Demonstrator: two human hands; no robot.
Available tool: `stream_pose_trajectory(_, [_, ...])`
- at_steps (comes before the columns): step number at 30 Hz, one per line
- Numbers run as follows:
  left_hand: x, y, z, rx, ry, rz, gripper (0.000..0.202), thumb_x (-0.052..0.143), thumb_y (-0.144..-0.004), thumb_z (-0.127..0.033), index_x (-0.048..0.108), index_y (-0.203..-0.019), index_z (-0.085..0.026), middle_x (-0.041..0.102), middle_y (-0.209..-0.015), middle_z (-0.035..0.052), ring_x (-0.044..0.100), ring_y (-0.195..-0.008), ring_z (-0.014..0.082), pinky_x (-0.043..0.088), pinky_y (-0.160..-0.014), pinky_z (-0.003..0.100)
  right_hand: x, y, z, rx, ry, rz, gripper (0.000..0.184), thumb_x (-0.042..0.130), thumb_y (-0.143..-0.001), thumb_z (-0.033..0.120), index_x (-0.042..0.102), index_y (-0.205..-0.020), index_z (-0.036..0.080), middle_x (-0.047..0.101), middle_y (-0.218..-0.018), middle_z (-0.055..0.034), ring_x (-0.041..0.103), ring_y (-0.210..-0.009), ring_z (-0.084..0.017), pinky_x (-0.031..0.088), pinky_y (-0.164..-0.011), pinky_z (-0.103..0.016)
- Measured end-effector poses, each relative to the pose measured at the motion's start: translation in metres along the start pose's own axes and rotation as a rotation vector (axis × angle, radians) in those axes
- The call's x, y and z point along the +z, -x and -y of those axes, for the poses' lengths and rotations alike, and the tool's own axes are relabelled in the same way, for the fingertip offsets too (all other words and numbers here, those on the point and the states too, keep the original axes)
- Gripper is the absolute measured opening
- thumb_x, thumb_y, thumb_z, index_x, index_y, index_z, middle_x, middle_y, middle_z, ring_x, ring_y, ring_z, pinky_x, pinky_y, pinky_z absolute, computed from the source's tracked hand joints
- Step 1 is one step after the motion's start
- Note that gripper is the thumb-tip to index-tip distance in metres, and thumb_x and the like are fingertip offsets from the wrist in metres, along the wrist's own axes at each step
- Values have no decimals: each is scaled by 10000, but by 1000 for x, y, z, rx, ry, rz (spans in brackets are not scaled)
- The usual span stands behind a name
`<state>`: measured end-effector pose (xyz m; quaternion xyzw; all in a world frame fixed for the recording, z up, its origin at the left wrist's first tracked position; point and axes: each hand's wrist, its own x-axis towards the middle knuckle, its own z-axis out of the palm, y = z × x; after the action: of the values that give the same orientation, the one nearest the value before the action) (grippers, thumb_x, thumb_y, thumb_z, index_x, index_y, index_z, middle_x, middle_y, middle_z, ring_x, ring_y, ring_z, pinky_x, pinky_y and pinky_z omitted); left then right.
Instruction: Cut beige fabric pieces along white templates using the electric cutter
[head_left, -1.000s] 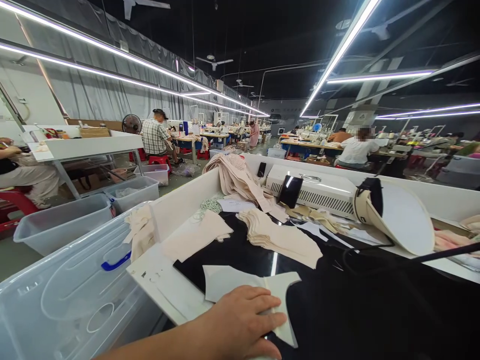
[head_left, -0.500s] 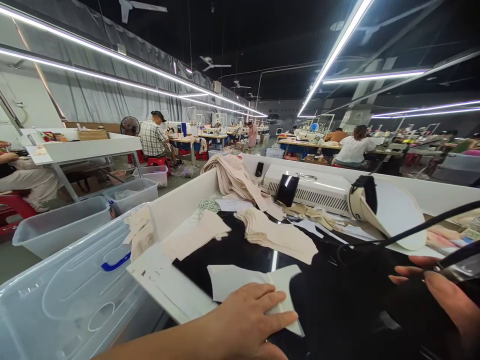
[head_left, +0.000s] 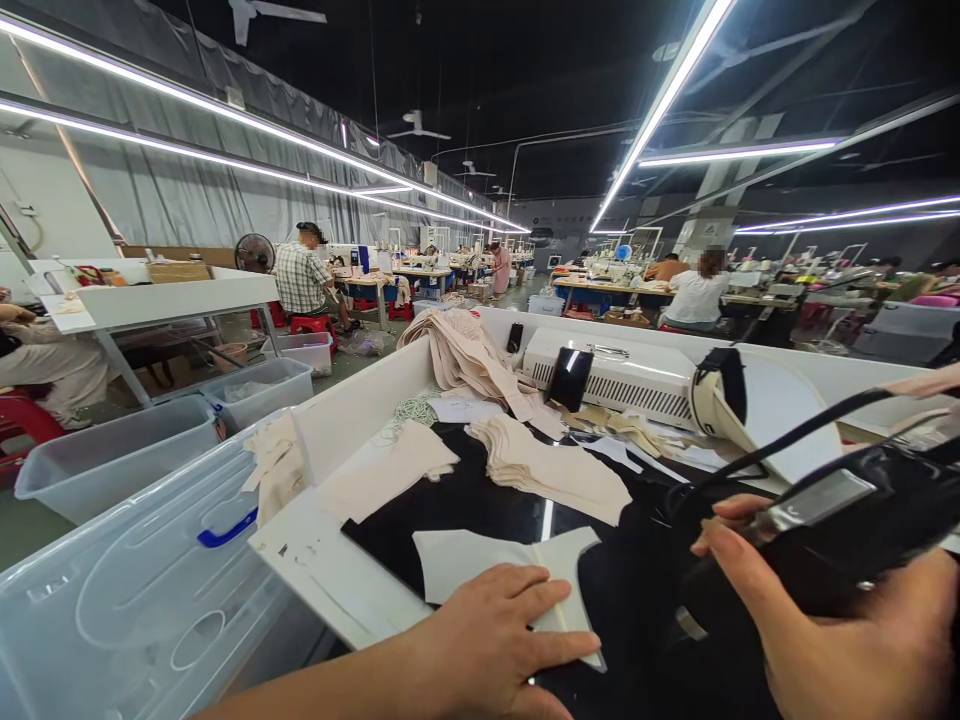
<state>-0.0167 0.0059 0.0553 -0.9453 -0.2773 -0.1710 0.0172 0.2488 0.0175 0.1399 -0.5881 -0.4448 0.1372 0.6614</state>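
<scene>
Where the left hand (head_left: 499, 632) rests, white scoop-edged material (head_left: 466, 560) lies flat

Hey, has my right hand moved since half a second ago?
Yes. Your right hand has moved leftward, closer to the stacked cream pieces lying on the table's black surface.

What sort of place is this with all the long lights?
Probably a sewing workshop: there are rows of what look like sewing machines, a person in a checked shirt sitting at one table, and a stack of cut cloth nearby.
</scene>
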Motion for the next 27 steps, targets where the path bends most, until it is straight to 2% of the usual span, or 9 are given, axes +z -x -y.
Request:
stream_pose_trajectory(3, [2,0,2,9,3,-11,742,675,-1091,-790,680,-1657,-311,662,-1719,145,667,-1575,369,559,-1308,461,6,6,15,92,13,-42,788,1033,-641,702,630,-1237,380,822,-1062,-33,817,-931,-391,651,-686,-487])
stream_pose_trajectory(7, [4,1,3,8,16,-10,728,680,-1095,-779,678,-1658,-318,638,-1744,140,659,-1583,374,560,-1309,462,9,8,17,49,8,-10,744,1009,-635,734,623,-1137,342,817,-1029,-42,816,-954,-394,669,-700,-477])
stream_pose_trajectory(11, [3,0,3,14,23,11,736,709,-1088,-768,669,-1668,-316,638,-1744,144,657,-1584,373,536,-1333,469,12,12,14,15,-60,38,699,980,-710,727,598,-1149,338,822,-1023,-31,811,-898,-365,684,-747,-491])
stream_pose_trajectory(15, [-2,-1,4,33,33,27,775,734,-1077,-765,647,-1689,-299,632,-1748,154,627,-1615,370,506,-1358,467,13,19,16,4,-150,51,650,984,-766,655,564,-1133,320,792,-915,16,781,-751,-289,667,-647,-392])
stream_pose_trajectory(17, [-6,-2,4,45,37,36,787,729,-1077,-771,651,-1688,-282,634,-1743,166,622,-1620,369,495,-1365,457,13,21,16,9,-197,58,654,994,-775,641,558,-1136,314,785,-901,29,764,-725,-262,660,-652,-369])
stream_pose_trajectory(24, [-18,-7,6,51,54,114,754,666,-1118,-762,659,-1686,-265,629,-1745,178,619,-1626,362,490,-1369,456,15,25,12,-18,-294,68,622,1005,-800,626,570,-1118,316,778,-951,30,740,-722,-239,662,-732,-393])
stream_pose_trajectory(27, [-21,-8,8,31,104,119,720,655,-1152,-699,654,-1687,-216,643,-1726,199,625,-1621,363,500,-1369,464,15,24,9,-18,-308,86,618,1000,-815,627,572,-1136,317,770,-968,28,738,-723,-236,659,-693,-381])
